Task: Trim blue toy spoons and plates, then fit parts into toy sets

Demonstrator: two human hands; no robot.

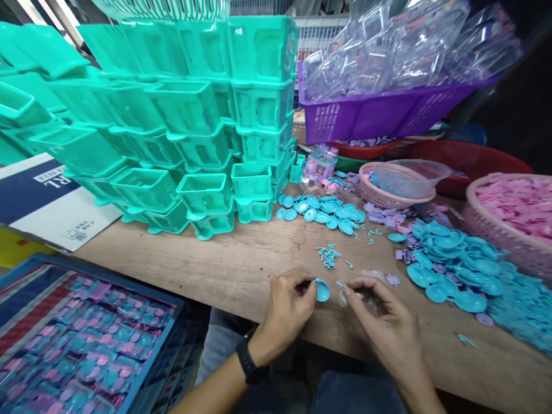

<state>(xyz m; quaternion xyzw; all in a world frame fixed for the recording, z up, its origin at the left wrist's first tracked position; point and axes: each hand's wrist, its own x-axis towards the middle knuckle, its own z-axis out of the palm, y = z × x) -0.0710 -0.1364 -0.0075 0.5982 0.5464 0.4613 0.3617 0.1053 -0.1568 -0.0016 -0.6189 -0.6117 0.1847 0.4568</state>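
Left hand (288, 307): fingers pinched around a small blue dish (321, 291), held just above the near edge of the wooden table (241, 259). A black watch (249, 362) on the wrist.

Right hand (379, 319): fingers curled around a small clear piece (344, 298), a bit of blue showing at the fingertips; what exactly it is cannot be told. Just beside the dish, the two nearly touching.

On the table beyond the hands: a scatter of tiny blue pins (330, 256); a small heap of blue dishes (321, 209); a larger heap of blue dishes (452, 261) to the right.

Rear left: stacked green tubs (181, 121). Rear right: a purple basket (379, 112) of clear plastic shells. A small pink basket (379, 192) holding a clear bowl; a larger pink basket (495, 230) of pink pieces at the far right.

Lower left: a blue crate (150, 356) of packed pieces in blue, pink and purple.
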